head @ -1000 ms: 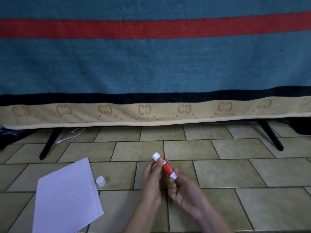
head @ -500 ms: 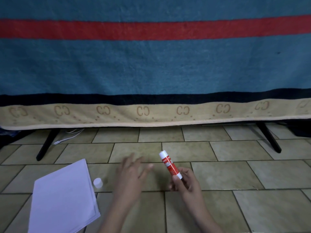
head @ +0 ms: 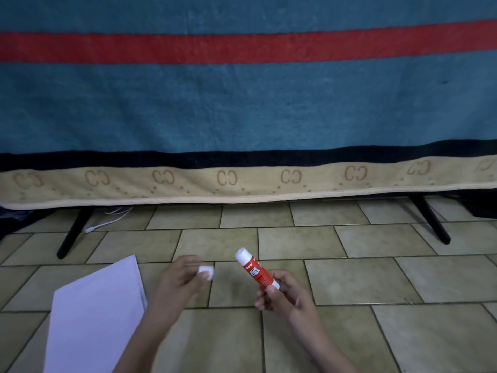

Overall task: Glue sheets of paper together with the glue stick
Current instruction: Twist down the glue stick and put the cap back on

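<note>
My right hand (head: 285, 294) grips the lower end of a red and white glue stick (head: 255, 270), which tilts up and to the left with its uncapped white tip on top. My left hand (head: 178, 281) is a little to the left of it and pinches the small white cap (head: 206, 272) between its fingertips, slightly blurred. A stack of white paper sheets (head: 94, 319) lies on the tiled floor at the lower left, beside my left forearm.
The floor is beige tile (head: 376, 278). A blue blanket with red, black and beige stripes (head: 242, 117) hangs over a frame with black legs (head: 74, 232) (head: 433, 222). A white cable (head: 107, 222) lies under its left side.
My left hand let go of the glue stick, reached left to the cap lying beside the paper, and now holds that cap up near the stick. My right hand kept holding the stick.
</note>
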